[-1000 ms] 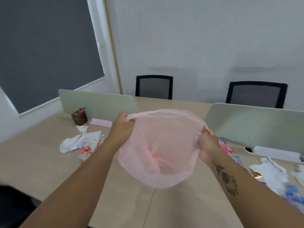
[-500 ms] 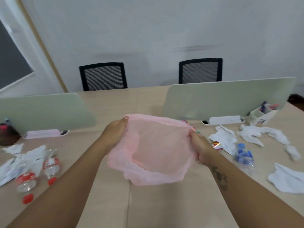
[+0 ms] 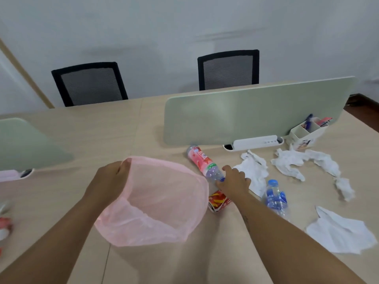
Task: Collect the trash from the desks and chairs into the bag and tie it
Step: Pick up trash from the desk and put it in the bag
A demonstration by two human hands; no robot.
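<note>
A pale wooden desk (image 3: 143,124) fills most of the view. It is crossed by two upright green divider panels, a long one to the right (image 3: 256,111) and a shorter one at the left edge (image 3: 24,144). Two black mesh chairs (image 3: 90,85) (image 3: 228,69) are seen behind the desk, against a white wall.

A thin pink bag (image 3: 160,201) is held open low over the middle of the desk, its mouth turned upward. Its far rim is pinched by the left hand (image 3: 108,181), whose fingers are curled over the edge. The right hand (image 3: 235,182) is stretched out palm down just to the right of the bag and is laid on the cap end of a red-labelled bottle (image 3: 200,160) lying on its side. Whether the neck is actually gripped cannot be told.

White crumpled tissues are scattered across the right side: one (image 3: 254,173) partly under the right hand, others (image 3: 297,162) (image 3: 344,188) (image 3: 340,232) farther out. A blue-labelled bottle (image 3: 276,199) lies beside the right forearm, and a red and yellow carton (image 3: 218,201) sits between the bag and that wrist. At the foot of the long panel a white power strip (image 3: 256,142) and a white pen holder (image 3: 305,132) are placed.
</note>
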